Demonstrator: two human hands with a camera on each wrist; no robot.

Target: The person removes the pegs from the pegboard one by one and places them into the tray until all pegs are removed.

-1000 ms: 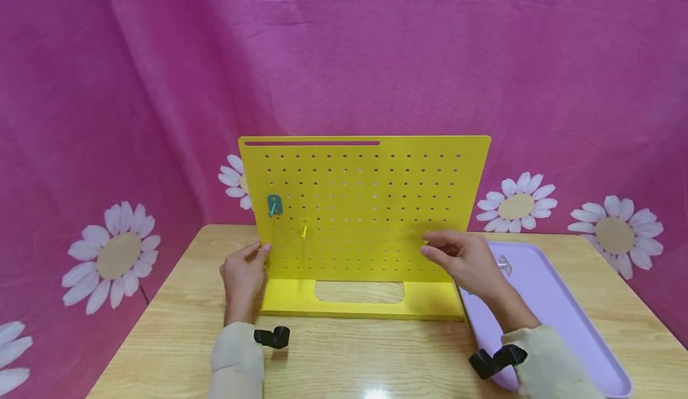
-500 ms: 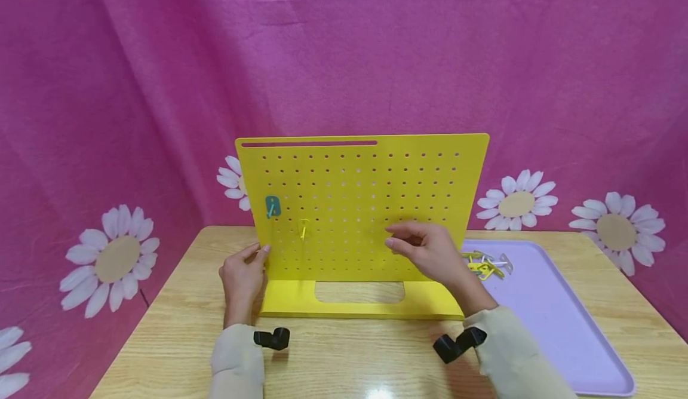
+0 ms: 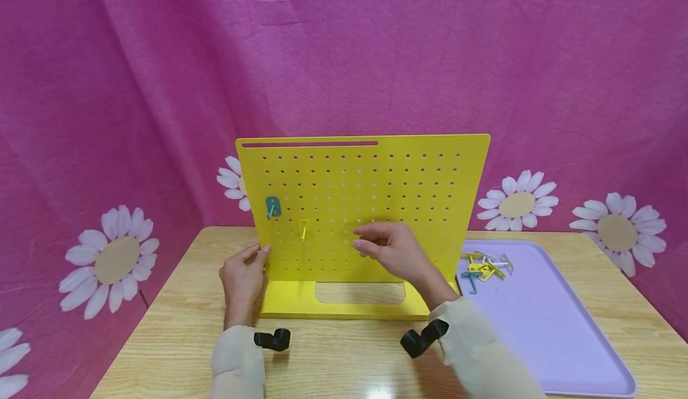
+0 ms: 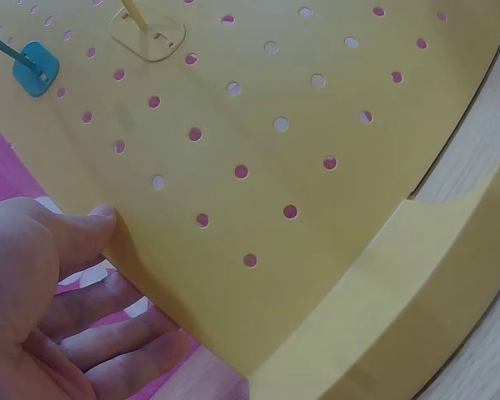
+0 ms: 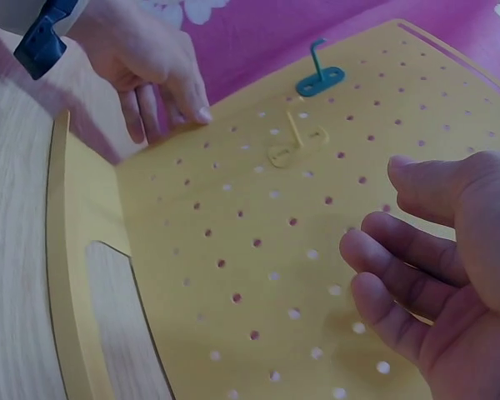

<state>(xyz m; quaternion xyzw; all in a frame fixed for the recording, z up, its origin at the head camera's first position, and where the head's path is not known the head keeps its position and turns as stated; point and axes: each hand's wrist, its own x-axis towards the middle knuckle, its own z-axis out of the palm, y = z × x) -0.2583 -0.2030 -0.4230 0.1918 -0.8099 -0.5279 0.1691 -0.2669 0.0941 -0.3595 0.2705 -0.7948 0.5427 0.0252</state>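
A yellow pegboard (image 3: 344, 178) stands upright on its yellow base. My left hand (image 3: 243, 275) holds its lower left edge; in the left wrist view the thumb (image 4: 92, 227) lies on the front face and the other fingers are behind the edge. On the left part of the board hang a teal hook (image 3: 273, 206) and, lower and to its right, a yellow hook (image 3: 304, 229). In front of the board's middle is my right hand (image 3: 396, 254). Its fingers are loosely bent in the right wrist view, with nothing between them, and appear apart from the board.
A lilac tray (image 3: 548, 333) lies on the wooden table (image 3: 333, 357) at the right. Several loose hooks (image 3: 485, 269), yellow, white and teal, are piled at its far left corner. Behind the table hangs a magenta cloth (image 3: 344, 58) with daisies.
My right hand has moved left across the front of the board, away from the tray, uncovering the loose hooks there. The left hand has stayed at the board's edge.
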